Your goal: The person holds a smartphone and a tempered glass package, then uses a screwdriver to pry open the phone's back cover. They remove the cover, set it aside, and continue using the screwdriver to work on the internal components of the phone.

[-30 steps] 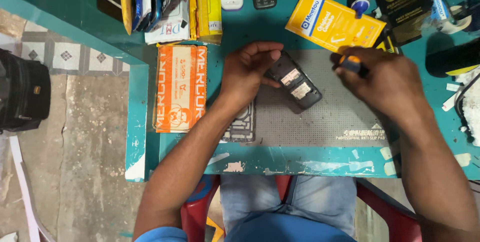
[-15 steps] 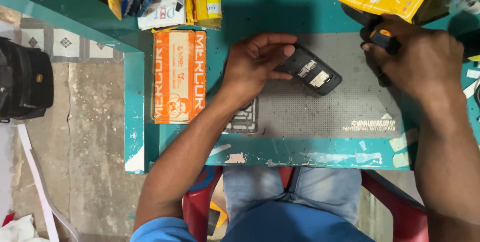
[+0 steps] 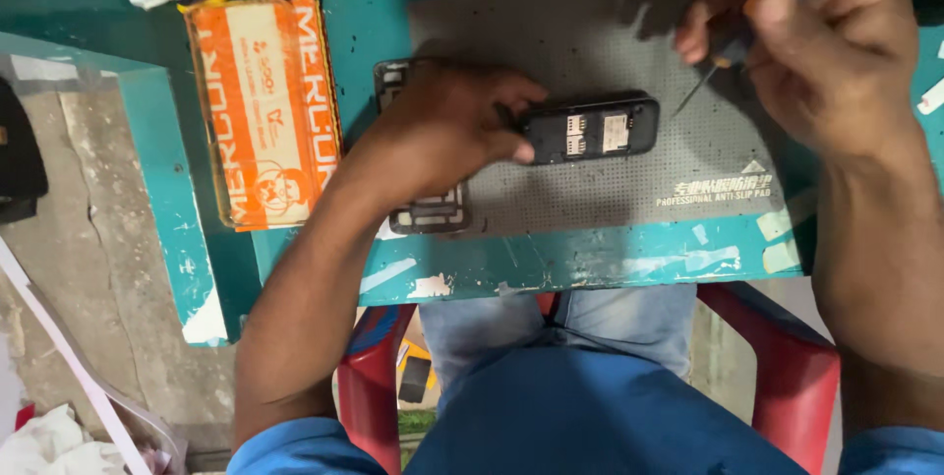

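Back cover already off phone [image 3: 588, 128], slots exposed, lying mid grey mat [image 3: 590, 42]. Left hand [image 3: 447, 131] pins its end, right hand [image 3: 816, 37] grips screwdriver [image 3: 733, 47] near mat's far right corner. Screws presumably still in.

Left hand [image 3: 442, 136] pinning open-backed black phone [image 3: 590, 128] on grey mat [image 3: 590, 200], right hand [image 3: 816, 42] gripping screwdriver [image 3: 733, 47] — tip just beside phone, orange box [image 3: 265, 111] left — teal table [image 3: 590, 264].

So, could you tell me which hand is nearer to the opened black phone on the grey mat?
Left. The left hand touches the phone at its end; the right hand is up beside it, apart.
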